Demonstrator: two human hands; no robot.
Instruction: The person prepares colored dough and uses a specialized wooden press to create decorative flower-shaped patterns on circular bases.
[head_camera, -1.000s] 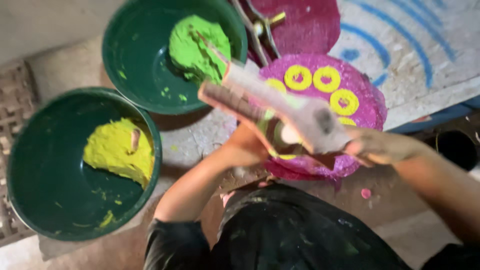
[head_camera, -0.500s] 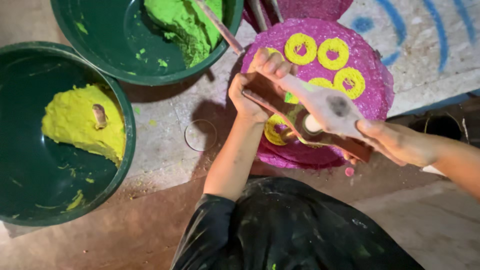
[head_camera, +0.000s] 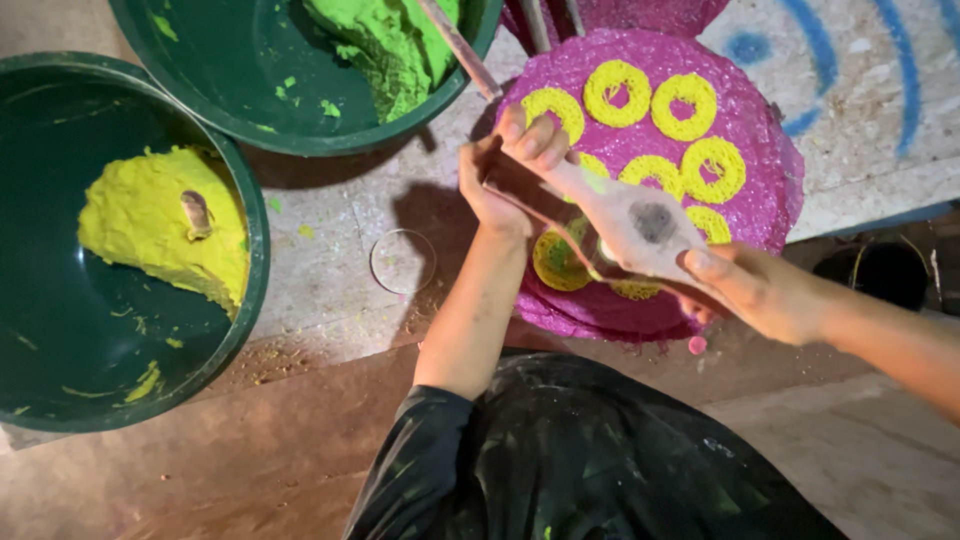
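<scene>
Hands (head_camera: 620, 215) now lower, perhaps concrete floor (head_camera: 340, 230)

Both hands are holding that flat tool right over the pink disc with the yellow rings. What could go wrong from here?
1. The flat, pale, paddle-shaped tool, gripped by the left hand and the right hand, sits directly over the round pink disc; a dip could smear the yellow rings.
2. The small clear ring lies beside the left forearm and might get knocked.
</scene>
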